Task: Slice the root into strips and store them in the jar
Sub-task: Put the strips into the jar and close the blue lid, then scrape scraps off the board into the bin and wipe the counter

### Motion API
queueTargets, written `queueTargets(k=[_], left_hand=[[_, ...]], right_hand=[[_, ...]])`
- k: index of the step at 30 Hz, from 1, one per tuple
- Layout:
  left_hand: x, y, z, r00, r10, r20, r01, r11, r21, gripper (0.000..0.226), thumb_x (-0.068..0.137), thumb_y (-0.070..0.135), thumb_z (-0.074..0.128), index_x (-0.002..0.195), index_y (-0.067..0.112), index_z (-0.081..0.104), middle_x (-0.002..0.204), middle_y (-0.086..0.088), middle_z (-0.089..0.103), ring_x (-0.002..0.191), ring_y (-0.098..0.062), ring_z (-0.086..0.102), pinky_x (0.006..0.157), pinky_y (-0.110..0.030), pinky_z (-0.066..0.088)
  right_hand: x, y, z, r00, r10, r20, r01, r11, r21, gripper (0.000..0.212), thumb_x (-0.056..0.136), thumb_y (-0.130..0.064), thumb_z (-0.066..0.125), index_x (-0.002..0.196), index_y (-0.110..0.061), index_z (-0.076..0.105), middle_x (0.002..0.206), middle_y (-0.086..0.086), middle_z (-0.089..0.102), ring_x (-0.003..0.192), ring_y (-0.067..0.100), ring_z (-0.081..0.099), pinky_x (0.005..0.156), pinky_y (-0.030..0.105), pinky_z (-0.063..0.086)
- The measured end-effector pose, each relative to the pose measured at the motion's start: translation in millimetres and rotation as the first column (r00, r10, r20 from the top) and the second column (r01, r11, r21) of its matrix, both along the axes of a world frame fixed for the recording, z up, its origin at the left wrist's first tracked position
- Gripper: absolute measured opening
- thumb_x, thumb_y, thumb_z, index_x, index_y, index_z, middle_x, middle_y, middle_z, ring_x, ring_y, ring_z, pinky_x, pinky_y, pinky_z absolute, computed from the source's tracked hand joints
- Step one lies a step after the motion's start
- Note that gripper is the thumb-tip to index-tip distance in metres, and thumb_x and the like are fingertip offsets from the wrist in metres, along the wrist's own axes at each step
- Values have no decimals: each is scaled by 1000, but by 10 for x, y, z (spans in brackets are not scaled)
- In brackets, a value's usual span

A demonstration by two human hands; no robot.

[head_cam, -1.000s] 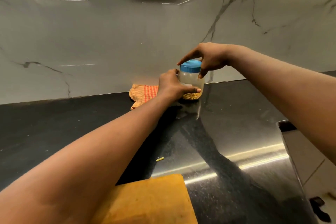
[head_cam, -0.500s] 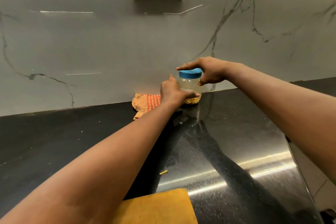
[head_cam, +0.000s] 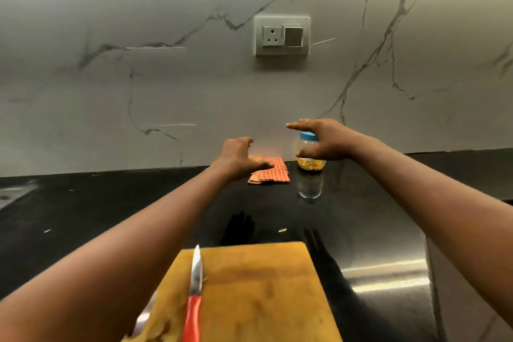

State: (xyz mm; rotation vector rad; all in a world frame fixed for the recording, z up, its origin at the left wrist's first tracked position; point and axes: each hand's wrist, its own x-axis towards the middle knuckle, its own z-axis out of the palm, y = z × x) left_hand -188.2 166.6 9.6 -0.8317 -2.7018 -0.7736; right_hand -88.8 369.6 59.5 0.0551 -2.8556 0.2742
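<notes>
Jar [head_cam: 306, 145] of clear plastic stands upright on the black polished countertop [head_cam: 111, 216], near the back edge where the counter meets the wall. Its long axis is vertical, and the blue lid [head_cam: 308, 136] sits on top, facing up. Yellow root strips [head_cam: 311, 164] lie in a low heap at its bottom; they are too small to say which way each one points. The counter surface mirrors the jar just in front of it. The right hand [head_cam: 324, 143] is spread wide with straight fingers and holds nothing; in the view it covers the right side of the jar, and I cannot tell if it touches it. The left hand [head_cam: 238, 158] is also loose and empty, its fingers relaxed, raised over the counter to the left of the jar and apart from it. Partly behind this hand, an orange checked cloth [head_cam: 273, 173] lies flat on the counter, just beside the jar on its left. Nearer to the person lies a wooden cutting board [head_cam: 255, 286]. A knife [head_cam: 195, 283] with a red handle rests on the left part of the board, its tip pointing away toward the wall and its handle toward the person. One small yellow scrap [head_cam: 282, 229] lies on the counter between the board and the jar. The wall [head_cam: 138, 91] is grey marble with dark veins and carries a socket plate [head_cam: 281, 35] above the cloth.
</notes>
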Motion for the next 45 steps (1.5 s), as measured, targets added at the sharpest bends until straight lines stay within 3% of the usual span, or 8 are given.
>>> queueTargets(k=[5, 13, 19, 25, 30, 35, 39, 45], left_hand=[[663, -843, 37, 999, 53, 8, -52, 996, -75, 90, 76, 58, 73, 145, 10, 42, 145, -10, 51, 130, -26, 50, 102, -34, 44], [1571, -1827, -213, 985, 172, 34, -168, 982, -92, 94, 77, 75, 53, 147, 14, 41, 136, -13, 58, 123, -26, 56, 99, -40, 47], [1770, -2110, -420, 981, 182, 73, -177, 982, -63, 92, 83, 76, 43, 150, 13, 35, 147, -13, 49, 135, -29, 45, 108, -42, 41], [1632, -1973, -512, 984, 176, -27, -177, 981, -85, 105, 78, 82, 25, 157, 15, 8, 165, -5, 10, 152, -24, 7, 120, -50, 22], [1362, -1882, -417, 975, 158, -159, -189, 960, -206, 107, 75, 85, 10, 157, 16, -1, 165, -1, -5, 152, -22, -6, 120, -55, 15], [1163, -1829, -101, 946, 170, -276, -243, 935, -258, 105, 77, 86, -2, 154, 16, -17, 160, -1, -26, 148, -24, -23, 121, -56, 3], [1176, -1771, 406, 908, 163, -386, -260, 942, -212, 99, 85, 81, 5, 153, 14, -19, 160, -3, -28, 149, -25, -23, 121, -56, 1], [1284, -1785, 1477, 863, 96, -495, -181, 975, -126, 96, 92, 74, 21, 156, 7, -2, 165, -8, -8, 152, -27, -6, 120, -57, 7]], right_hand=[[524, -613, -38, 1000, 27, 11, -27, 999, 16, 75, 81, -44, 69, 146, -38, 32, 154, -1, 31, 139, 19, 30, 113, 33, 23], [1303, -1347, -458, 996, 86, -19, -87, 994, -69, 72, 82, -49, 68, 144, -29, 39, 146, -4, 43, 132, 18, 41, 105, 26, 31], [1489, -1611, -707, 997, 75, 31, -72, 992, -101, 73, 84, -52, 63, 147, -29, 33, 151, 0, 35, 137, 23, 33, 108, 41, 32], [1257, -1645, -898, 999, 41, -19, -42, 996, -84, 81, 86, -58, 55, 151, -23, 22, 157, 3, 20, 143, 24, 20, 113, 43, 26], [998, -1594, -853, 997, -16, -76, 14, 1000, -27, 94, 85, -69, 42, 153, -17, 5, 160, 9, 3, 146, 29, 3, 117, 46, 14], [829, -1554, -571, 973, -89, -215, 99, 994, 36, 107, 75, -87, 14, 152, -14, -4, 159, 13, -2, 145, 35, -3, 117, 50, 14], [835, -1554, -75, 962, -100, -254, 108, 994, 16, 105, 78, -86, 16, 152, -16, -7, 159, 13, -8, 144, 36, -7, 116, 51, 11], [932, -1580, 995, 947, -62, -316, 57, 998, -23, 101, 82, -79, 28, 152, -13, -4, 159, 13, -11, 145, 34, -8, 116, 53, 12]])
